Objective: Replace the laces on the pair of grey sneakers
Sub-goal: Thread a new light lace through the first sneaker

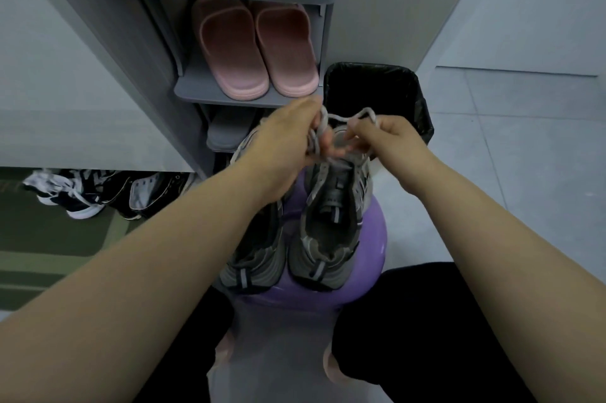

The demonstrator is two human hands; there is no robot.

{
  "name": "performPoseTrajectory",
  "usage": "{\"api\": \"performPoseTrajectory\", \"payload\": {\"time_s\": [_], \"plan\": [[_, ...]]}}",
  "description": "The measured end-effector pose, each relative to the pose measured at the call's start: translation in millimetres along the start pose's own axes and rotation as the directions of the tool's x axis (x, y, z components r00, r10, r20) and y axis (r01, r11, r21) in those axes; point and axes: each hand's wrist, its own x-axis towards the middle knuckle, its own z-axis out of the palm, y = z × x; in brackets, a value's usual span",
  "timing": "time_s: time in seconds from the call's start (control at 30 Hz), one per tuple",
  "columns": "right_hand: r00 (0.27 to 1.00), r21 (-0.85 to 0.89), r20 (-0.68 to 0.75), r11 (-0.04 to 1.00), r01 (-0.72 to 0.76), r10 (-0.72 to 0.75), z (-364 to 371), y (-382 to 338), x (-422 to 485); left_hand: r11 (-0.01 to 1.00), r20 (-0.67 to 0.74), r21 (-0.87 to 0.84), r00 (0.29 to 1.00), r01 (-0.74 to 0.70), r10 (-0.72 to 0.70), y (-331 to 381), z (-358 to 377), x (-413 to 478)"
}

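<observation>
The pair of grey mesh-and-leather sneakers [295, 232] is sitting side by side, heels toward the person, on a round purple plastic stool [373, 238] between the knees. Over the toe end of the right-hand shoe, both hands are working a pale grey woven lace [341, 119]. The left hand [288, 137] is closing its fingers around a bunched hank of the lace, while the right hand [390, 137] is pinching a single strand between thumb and forefinger, a short span hanging between the two hands. Whether the lace is going in or coming out, I cannot tell.

The lace is looking soft, limp and light (it is drooping wherever it is unsupported), so it is likely to twist and snag at the eyelets; taking it close to the stiff tip should be giving the best control. The shoes are seeming light but floppy at the tongue, and steadying one by its upper near the eyelets looks sensible.

Behind, a grey shoe rack [249, 97] is holding pink rubber slippers [255, 48], beside a black lined bin [423, 101].
</observation>
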Motion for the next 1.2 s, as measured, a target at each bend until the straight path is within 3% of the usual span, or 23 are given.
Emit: {"api": "performPoseTrajectory", "payload": {"time_s": [0.1,0.2,0.27,0.33,0.4,0.57,0.67,0.73,0.8,0.9,0.97,1.03,1.07,1.13,1.2], "plan": [[0.992,-0.449,0.124,0.893,0.029,0.03,-1.0,8.9,1.1,0.894,-0.072,0.441,0.996,0.078,-0.052,-16.7,-6.2,4.8],[0.991,-0.478,0.117,0.878,-0.002,0.066,-2.1,13.7,3.4,0.643,-0.063,0.758,0.994,0.107,-0.091,-20.8,-16.3,12.7],[0.995,-0.464,0.066,0.885,-0.032,0.07,-3.7,15.7,6.4,0.373,-0.038,0.925,0.995,0.071,-0.096,-19.1,-14.5,12.5],[0.996,-0.482,0.046,0.875,-0.042,0.074,-1.2,19.6,9.5,0.112,-0.023,0.993,0.995,0.034,-0.097,-18.0,-6.2,8.0],[0.994,-0.504,0.045,0.861,-0.062,0.098,5.0,21.4,11.5,-0.043,-0.009,0.999,0.995,0.005,-0.102,-19.7,0.0,5.4],[0.995,-0.533,0.042,0.845,-0.055,0.091,15.1,25.0,15.9,-0.188,0.168,0.958,0.956,-0.216,-0.242,-11.2,8.5,-7.9],[0.997,-0.583,0.054,0.813,-0.01,0.051,16.3,28.8,16.9,-0.074,0.337,0.912,0.842,-0.403,-0.422,13.3,4.5,-26.4],[0.997,-0.6,0.066,0.8,0.004,0.044,16.0,28.3,15.7,0.066,0.399,0.898,0.741,-0.436,-0.54,31.1,-7.5,-36.9],[0.996,-0.6,0.068,0.8,-0.003,0.055,16.3,28.0,14.6,0.096,0.388,0.904,0.705,-0.417,-0.594,40.7,-19.2,-42.8],[0.995,-0.596,0.07,0.803,-0.017,0.073,19.6,25.3,12.1,0.092,0.379,0.919,0.799,-0.382,-0.467,30.8,-29.5,-39.1],[0.992,-0.57,0.109,0.822,0.013,0.06,20.5,19.9,10.8,0.184,0.367,0.926,0.901,-0.33,-0.233,18.6,-30.8,-33.0],[0.984,-0.513,0.175,0.855,0.077,0.017,20.0,13.6,8.6,0.399,0.246,0.884,0.968,-0.244,0.049,12.4,-29.1,-27.6],[0.979,-0.484,0.203,0.869,0.101,0.0,19.0,11.4,6.8,0.56,0.161,0.803,0.979,-0.204,0.126,11.7,-27.7,-24.8],[0.975,-0.487,0.218,0.863,0.137,-0.032,16.8,13.2,6.3,0.859,0.057,0.498,0.993,-0.115,0.101,8.8,-21.9,-20.9],[0.982,-0.537,0.184,0.832,0.136,-0.041,14.1,19.8,8.8,0.971,0.051,0.236,0.999,-0.03,0.018,3.5,-14.0,-21.4]]}}
